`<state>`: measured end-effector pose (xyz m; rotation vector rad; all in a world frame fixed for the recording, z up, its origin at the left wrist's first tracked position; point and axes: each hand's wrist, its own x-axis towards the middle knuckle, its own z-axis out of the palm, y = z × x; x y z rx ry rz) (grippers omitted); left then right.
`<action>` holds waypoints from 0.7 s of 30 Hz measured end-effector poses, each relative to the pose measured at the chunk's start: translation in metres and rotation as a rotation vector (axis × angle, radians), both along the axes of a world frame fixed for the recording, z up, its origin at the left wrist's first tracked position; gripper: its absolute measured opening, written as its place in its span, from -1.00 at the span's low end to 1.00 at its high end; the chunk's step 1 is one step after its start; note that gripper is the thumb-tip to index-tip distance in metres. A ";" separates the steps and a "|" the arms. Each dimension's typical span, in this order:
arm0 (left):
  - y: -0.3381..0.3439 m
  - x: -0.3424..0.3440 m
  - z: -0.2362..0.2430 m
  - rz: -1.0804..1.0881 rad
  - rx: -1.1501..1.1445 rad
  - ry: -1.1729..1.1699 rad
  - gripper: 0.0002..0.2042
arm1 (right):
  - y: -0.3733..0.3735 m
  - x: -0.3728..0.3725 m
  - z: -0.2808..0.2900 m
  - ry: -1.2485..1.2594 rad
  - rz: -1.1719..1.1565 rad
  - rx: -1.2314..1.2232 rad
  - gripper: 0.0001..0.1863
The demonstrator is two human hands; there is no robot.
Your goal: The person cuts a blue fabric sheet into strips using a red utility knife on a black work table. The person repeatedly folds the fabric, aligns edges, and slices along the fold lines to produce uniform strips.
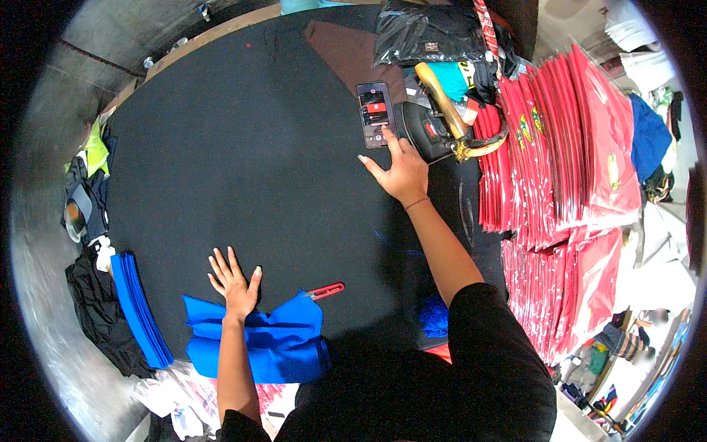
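Note:
My right hand (401, 168) reaches forward with a finger touching the lower part of a phone (376, 116), whose screen is lit. The other fingers of that hand are apart. My left hand (237, 289) lies with its fingers spread on the dark table cover (258, 162), at the far edge of a blue cloth piece (269, 345). Beside that cloth's upper right corner is a pair of red thread snips (324, 291). Right of the phone stands a clothes iron (431, 132) with a yellowish handle.
Stacks of red garments in clear bags (552, 147) line the right side. Folded blue cloth (140, 309) and black clothing (99, 313) lie at the left edge. A bagged black garment (434, 37) sits at the back, beside a brown cloth (346, 55).

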<state>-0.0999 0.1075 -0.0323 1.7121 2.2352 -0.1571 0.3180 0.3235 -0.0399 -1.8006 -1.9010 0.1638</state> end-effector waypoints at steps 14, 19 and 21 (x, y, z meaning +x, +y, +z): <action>0.002 0.003 0.004 0.012 -0.021 -0.016 -0.06 | -0.001 0.000 0.001 0.002 0.004 0.003 -0.18; -0.001 0.003 0.002 0.006 -0.003 -0.010 -0.06 | -0.004 0.000 0.002 0.017 -0.009 0.076 -0.17; 0.000 0.004 0.003 -0.001 -0.007 -0.006 -0.06 | -0.005 0.004 -0.008 0.084 -0.009 0.154 -0.16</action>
